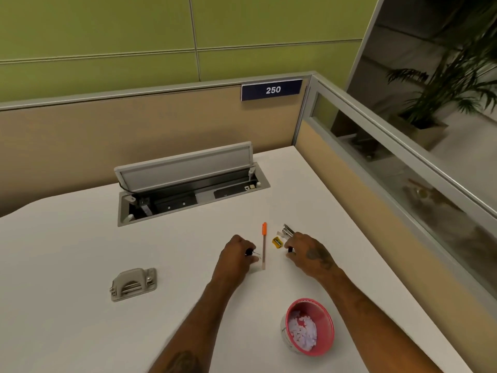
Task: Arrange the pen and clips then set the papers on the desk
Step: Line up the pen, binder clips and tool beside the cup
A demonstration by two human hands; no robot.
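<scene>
A thin pen (263, 246) with an orange cap lies on the white desk (80, 238), pointing away from me. My left hand (235, 255) rests just left of it, fingers pinched on a small black binder clip (250, 252). My right hand (309, 251) sits to the right of the pen and pinches another small black clip (290, 250). A yellow sharpener (277, 242) lies between the pen and my right hand. A silver stapler (287, 230) lies just beyond my right fingers. No papers are in view.
A grey hole punch (133, 284) sits at the left. A pink bowl (309, 325) of small white pieces stands near the front right. An open cable hatch (188, 189) is set into the desk at the back. Partition walls (349, 184) close the back and right sides.
</scene>
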